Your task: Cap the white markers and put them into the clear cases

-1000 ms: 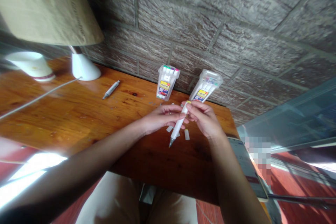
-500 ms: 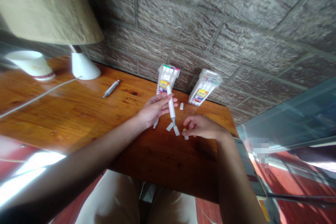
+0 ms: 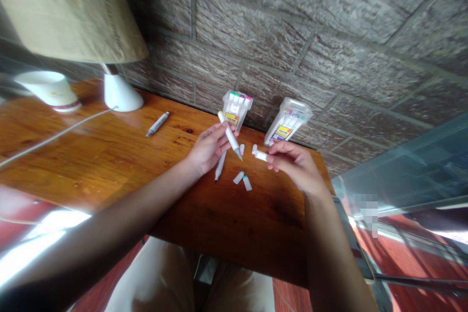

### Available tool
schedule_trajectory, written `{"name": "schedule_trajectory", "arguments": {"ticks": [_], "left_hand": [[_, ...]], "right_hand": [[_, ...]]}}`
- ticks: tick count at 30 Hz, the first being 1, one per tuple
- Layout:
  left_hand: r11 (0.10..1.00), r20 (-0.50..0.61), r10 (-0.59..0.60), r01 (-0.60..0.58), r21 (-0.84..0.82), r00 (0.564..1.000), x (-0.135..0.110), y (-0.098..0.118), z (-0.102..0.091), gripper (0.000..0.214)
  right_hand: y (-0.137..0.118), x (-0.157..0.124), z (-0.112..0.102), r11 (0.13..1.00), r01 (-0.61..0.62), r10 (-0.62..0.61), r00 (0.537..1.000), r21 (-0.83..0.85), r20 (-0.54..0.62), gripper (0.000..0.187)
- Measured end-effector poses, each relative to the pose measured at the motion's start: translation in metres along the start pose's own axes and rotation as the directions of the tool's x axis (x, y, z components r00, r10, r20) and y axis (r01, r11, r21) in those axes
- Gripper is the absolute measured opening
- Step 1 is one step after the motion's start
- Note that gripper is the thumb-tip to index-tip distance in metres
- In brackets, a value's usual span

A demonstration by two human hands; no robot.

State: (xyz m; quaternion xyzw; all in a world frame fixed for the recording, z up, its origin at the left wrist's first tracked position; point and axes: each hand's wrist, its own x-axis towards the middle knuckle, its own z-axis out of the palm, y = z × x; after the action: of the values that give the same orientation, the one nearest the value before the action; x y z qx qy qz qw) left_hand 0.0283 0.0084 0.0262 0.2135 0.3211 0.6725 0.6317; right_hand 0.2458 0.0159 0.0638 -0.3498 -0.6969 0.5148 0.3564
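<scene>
My left hand (image 3: 213, 149) grips a white marker (image 3: 230, 134) by its barrel, its bare yellowish tip slanting down to the right. Between the thumb and fingers of my right hand (image 3: 292, 163) is a white marker cap (image 3: 261, 156), held just right of that tip. Two loose caps with blue-green rims, a left one (image 3: 239, 177) and a right one (image 3: 247, 183), lie on the table below the marker. Other pale caps (image 3: 255, 148) lie behind it. An uncapped grey-white marker (image 3: 220, 167) with a dark tip rests under my left hand.
Two clear marker cases, one on the left (image 3: 236, 107) and one on the right (image 3: 288, 119), stand against the brick wall (image 3: 263, 53). Another marker (image 3: 157, 124) lies further left on the wooden table (image 3: 183, 156). A lamp (image 3: 122, 92) and a paper cup (image 3: 49, 88) stand at the left.
My right hand has picked up a cap from the table and raised it beside the marker. In my left hand the marker has turned, now showing its yellow end and bare tip.
</scene>
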Motion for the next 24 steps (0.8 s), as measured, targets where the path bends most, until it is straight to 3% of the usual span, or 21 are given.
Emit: {"name": "schedule_trajectory", "arguments": {"ticks": [4, 13, 24], "left_hand": [[0.998, -0.019, 0.058, -0.059, -0.008, 0.998, 0.002, -0.001, -0.002, 0.009], [0.981, -0.095, 0.190, -0.193, -0.024, 0.977, 0.006, 0.001, -0.006, 0.013], [0.976, -0.107, 0.212, -0.215, -0.018, 0.971, 0.005, 0.001, -0.004, 0.017]], "right_hand": [[0.002, 0.003, 0.003, 0.999, 0.021, -0.016, 0.994, 0.047, -0.109, 0.024], [0.013, 0.008, 0.007, 0.995, -0.082, 0.078, 0.995, -0.061, -0.064, 0.032], [0.023, 0.011, 0.015, 0.997, -0.060, 0.058, 0.998, -0.043, -0.040, 0.030]]}}
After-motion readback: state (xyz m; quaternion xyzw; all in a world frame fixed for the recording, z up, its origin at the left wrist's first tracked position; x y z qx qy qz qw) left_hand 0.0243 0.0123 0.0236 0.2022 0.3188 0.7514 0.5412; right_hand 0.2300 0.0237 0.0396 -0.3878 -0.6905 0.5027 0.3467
